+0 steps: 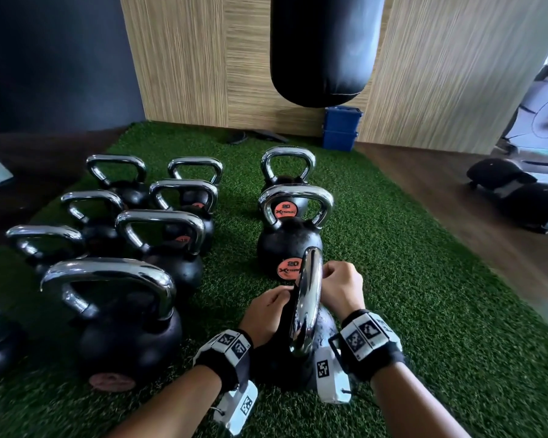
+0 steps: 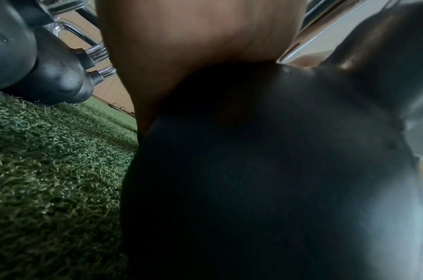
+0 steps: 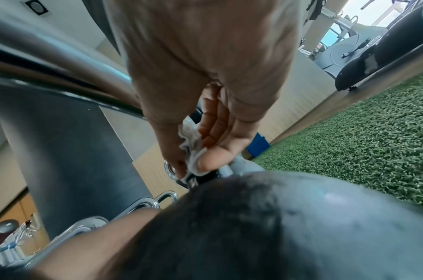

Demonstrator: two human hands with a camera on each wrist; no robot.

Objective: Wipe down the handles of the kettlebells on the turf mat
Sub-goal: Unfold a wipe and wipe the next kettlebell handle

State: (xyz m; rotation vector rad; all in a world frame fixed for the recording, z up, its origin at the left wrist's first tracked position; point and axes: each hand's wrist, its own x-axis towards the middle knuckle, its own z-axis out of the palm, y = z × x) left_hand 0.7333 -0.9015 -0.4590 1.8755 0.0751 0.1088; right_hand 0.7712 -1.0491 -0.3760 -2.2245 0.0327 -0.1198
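Observation:
The nearest black kettlebell [image 1: 325, 327] stands on the green turf mat [image 1: 408, 263], and its chrome handle [image 1: 307, 298] faces me edge-on between my hands. My right hand [image 1: 340, 289] is on the handle's right side. In the right wrist view this hand [image 3: 193, 164] pinches a crumpled white wipe [image 3: 191, 144] between thumb and fingers, low on the far leg of the handle [image 3: 62, 62], above the kettlebell's body [image 3: 289, 227]. My left hand [image 1: 268, 308] curls against the handle's left side. The left wrist view shows only the palm [image 2: 193, 47] and the dark body [image 2: 253, 170]; the fingers are hidden.
Several more chrome-handled kettlebells [image 1: 159, 245] stand in rows on the left of the mat, and two marked 20 [image 1: 293, 222] stand just ahead. A black punching bag [image 1: 323, 49] hangs above. Blue boxes [image 1: 342, 128] sit by the wood-panel wall. An exercise machine [image 1: 519, 191] stands on the wooden floor to the right.

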